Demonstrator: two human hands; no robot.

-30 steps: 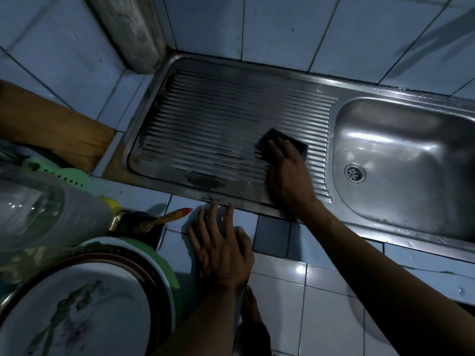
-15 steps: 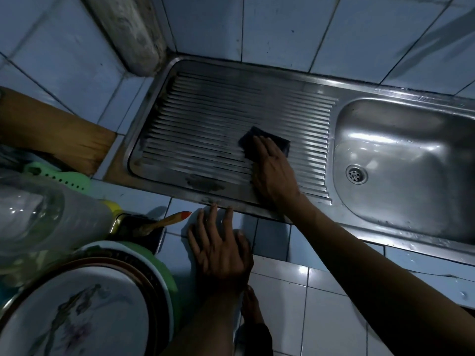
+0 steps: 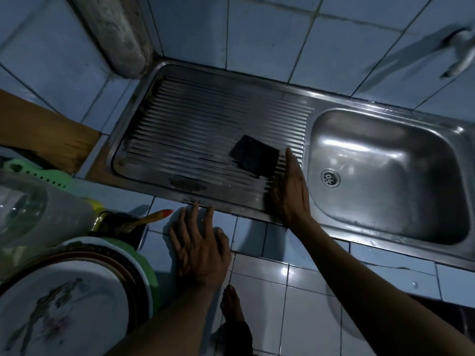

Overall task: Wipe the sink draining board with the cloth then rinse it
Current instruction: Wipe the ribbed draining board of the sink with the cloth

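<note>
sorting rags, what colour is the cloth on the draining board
Black or very dark cloth, seen in the head view.

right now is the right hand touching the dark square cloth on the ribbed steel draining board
Cannot tell. In the head view the right hand lies flat beside the dark square cloth; motion blur along the cloth's right edge hides any contact or gap.

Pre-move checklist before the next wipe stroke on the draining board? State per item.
1. Cloth on the draining board: ok, lies flat on the ribs.
2. Right hand on the cloth: not ok, fingers straight beside its right edge; contact cannot tell.
3. Left hand braced: ok, flat on the tiled counter.
4. Board free of other items: ok, only the cloth.
5. Dirt left: not ok, dark smear near the front edge.
6. Basin free for rinsing: ok; tap running: cannot tell.
</note>
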